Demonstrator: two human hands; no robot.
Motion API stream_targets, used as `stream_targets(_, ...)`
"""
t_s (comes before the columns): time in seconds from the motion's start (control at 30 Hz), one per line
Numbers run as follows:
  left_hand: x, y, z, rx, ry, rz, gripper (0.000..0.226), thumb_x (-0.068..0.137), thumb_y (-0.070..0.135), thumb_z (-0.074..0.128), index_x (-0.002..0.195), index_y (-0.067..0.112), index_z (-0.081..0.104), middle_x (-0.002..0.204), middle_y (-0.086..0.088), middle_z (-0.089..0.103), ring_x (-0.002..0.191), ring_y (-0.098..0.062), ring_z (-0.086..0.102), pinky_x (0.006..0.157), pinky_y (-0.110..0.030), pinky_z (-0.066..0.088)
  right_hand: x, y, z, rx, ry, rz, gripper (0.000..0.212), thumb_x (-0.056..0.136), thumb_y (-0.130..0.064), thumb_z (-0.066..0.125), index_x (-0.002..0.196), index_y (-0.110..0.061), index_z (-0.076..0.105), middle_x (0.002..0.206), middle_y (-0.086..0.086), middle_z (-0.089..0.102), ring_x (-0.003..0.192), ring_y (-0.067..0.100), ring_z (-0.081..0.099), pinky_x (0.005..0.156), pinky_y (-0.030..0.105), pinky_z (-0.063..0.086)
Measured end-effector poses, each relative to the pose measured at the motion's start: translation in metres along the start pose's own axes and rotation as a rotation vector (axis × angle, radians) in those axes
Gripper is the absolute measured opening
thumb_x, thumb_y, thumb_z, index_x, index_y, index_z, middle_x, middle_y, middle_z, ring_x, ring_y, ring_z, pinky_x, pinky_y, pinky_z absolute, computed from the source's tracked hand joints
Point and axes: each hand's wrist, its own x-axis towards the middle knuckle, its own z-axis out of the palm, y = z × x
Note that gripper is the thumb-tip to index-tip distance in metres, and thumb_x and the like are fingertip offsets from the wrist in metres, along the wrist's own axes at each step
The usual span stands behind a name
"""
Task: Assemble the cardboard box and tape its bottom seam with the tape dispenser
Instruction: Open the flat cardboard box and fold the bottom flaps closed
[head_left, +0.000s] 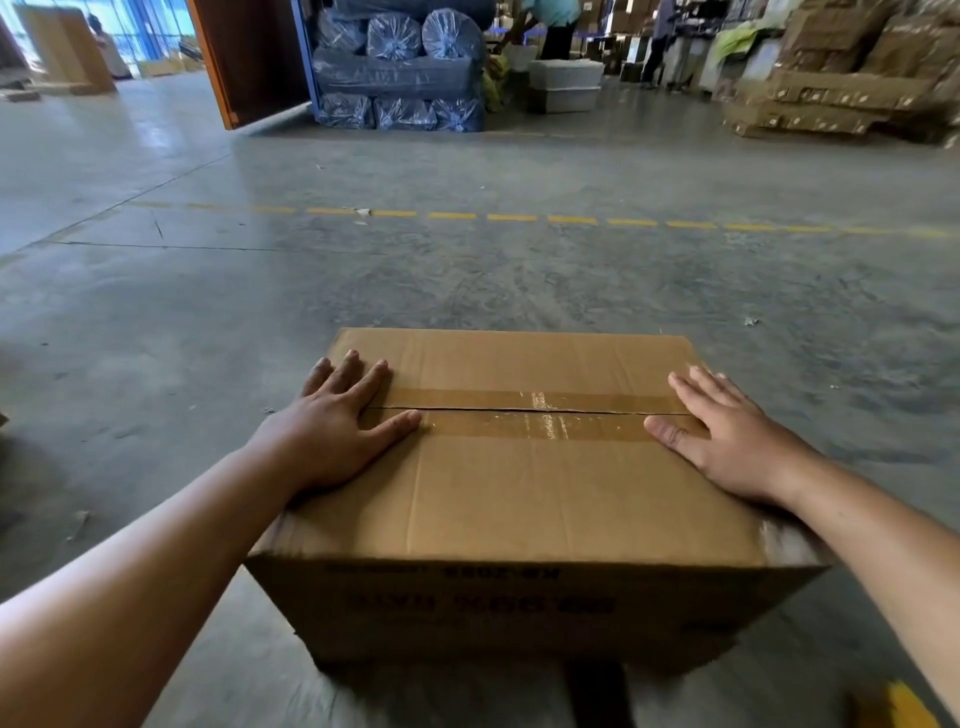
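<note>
A brown cardboard box (519, 493) stands on the concrete floor in front of me, its two flaps folded shut on top. The seam (530, 411) between the flaps runs left to right, with old brown tape marks along both sides of it. My left hand (337, 421) lies flat on the left end of the box top, fingers spread, thumb near the seam. My right hand (727, 436) lies flat on the right end, fingers spread over the edge. Printed text on the near side reads upside down. No tape dispenser is in view.
A dashed yellow line (519, 218) crosses the grey floor beyond the box. Wrapped blue bundles (400, 67) are stacked at the back, flattened cartons (841, 88) at the back right. People stand far behind. A yellow object (904, 701) lies at the bottom right.
</note>
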Motion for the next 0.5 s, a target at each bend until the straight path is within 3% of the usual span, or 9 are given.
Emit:
stream_targets(0.13, -0.006, 0.012, 0.002, -0.006, 0.018, 0.017, 0.104, 0.061, 0.101, 0.018, 0.152, 0.054, 0.002, 0.164, 0.017, -0.009, 0.150, -0.009, -0.015, 0.121, -0.050, 0.017, -0.007, 0.011, -0.003, 0.001, 0.012, 0.010, 0.099, 0.072, -0.085, 0.024, 0.157, -0.034, 0.012, 0.166, -0.008, -0.003, 0.151, 0.011, -0.007, 0.121, 0.038, 0.003)
stream_targets(0.33, -0.006, -0.008, -0.002, 0.021, -0.001, -0.004, 0.107, 0.057, 0.104, 0.012, 0.151, 0.056, -0.001, 0.164, 0.017, -0.010, 0.150, -0.009, -0.016, 0.121, -0.054, 0.017, -0.010, -0.001, 0.007, 0.000, 0.021, -0.024, 0.105, 0.069, -0.089, 0.021, 0.158, -0.033, 0.008, 0.165, -0.008, -0.006, 0.150, 0.010, -0.011, 0.123, 0.040, 0.004)
stream_targets(0.5, -0.008, 0.001, -0.004, 0.207, -0.016, -0.031, 0.100, 0.069, 0.093, 0.005, 0.155, 0.044, -0.009, 0.165, -0.002, -0.015, 0.151, -0.020, -0.016, 0.119, -0.058, -0.008, -0.006, -0.016, 0.011, -0.012, 0.009, -0.039, 0.114, 0.062, -0.094, 0.014, 0.158, -0.032, 0.004, 0.165, -0.006, -0.010, 0.150, 0.013, -0.014, 0.123, 0.043, 0.004)
